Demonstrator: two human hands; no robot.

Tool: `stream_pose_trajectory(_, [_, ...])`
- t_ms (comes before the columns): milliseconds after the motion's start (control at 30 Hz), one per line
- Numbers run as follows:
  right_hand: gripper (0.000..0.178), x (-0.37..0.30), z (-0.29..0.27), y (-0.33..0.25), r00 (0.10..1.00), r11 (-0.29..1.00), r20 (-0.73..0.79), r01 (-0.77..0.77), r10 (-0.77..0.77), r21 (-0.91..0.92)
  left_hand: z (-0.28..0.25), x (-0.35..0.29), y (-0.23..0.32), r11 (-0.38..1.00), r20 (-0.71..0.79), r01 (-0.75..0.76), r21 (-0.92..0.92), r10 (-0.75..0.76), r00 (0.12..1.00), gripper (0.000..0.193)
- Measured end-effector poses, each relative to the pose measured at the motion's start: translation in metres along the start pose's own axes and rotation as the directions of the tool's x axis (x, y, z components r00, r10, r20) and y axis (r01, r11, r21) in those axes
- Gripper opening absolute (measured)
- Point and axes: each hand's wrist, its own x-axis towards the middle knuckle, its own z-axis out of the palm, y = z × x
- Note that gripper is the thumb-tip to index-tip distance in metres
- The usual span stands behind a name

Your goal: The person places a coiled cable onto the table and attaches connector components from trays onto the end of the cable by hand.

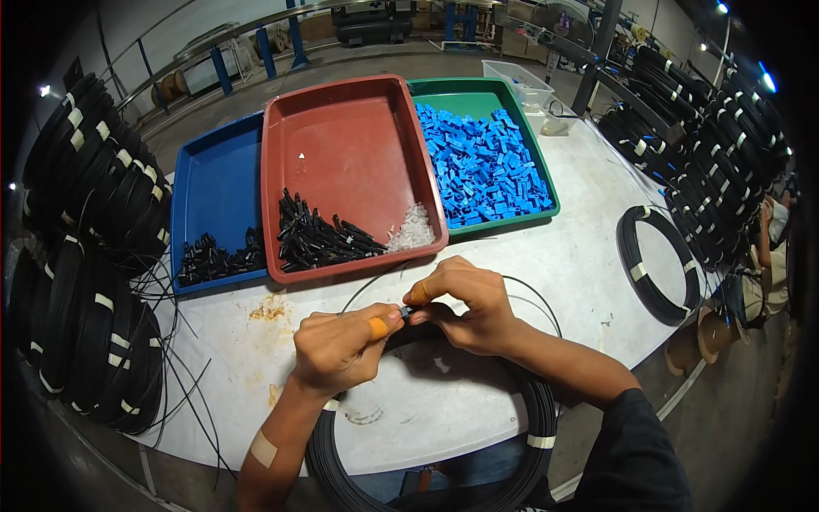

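My left hand and my right hand meet above the table, their fingertips pinched together. Between them is a small dark connector piece, mostly covered by the fingers. Orange tape wraps a digit of the left hand, and an orange band circles a finger of the right. Beneath both hands lies a coil of black cable, bound with white tape and overhanging the table's near edge. A thin loose loop of the cable arcs behind the right hand.
Beyond the hands stand a blue tray with black parts, a red tray with black and clear pieces, and a green tray of blue clips. Cable coils pile up at left; another coil lies at right on the white table.
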Motion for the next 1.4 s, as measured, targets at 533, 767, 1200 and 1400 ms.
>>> stream_pose_trajectory(533, [0.022,-0.002,-0.005,-0.003,0.991,0.991,-0.012,0.134,-0.134,-0.004,-0.003,0.002,0.013,0.997,0.155,0.043,0.059,-0.052,0.987,0.008])
stream_pose_trajectory(767, [0.023,-0.002,0.001,-0.003,0.999,0.979,-0.049,0.030,-0.021,0.200,-0.006,0.014,0.008,0.909,0.099,-0.361,0.209,0.347,0.933,0.004])
stream_pose_trajectory(1200, [0.022,-0.001,-0.001,-0.009,0.971,0.966,-0.030,0.232,-0.237,-0.117,0.003,0.000,0.009,0.880,0.058,0.334,-0.337,-0.334,0.941,0.010])
stream_pose_trajectory(1400, [0.022,-0.002,0.000,-0.002,0.999,0.992,-0.026,0.045,-0.042,0.115,-0.003,0.008,0.008,0.978,0.149,-0.174,0.118,0.156,0.976,0.008])
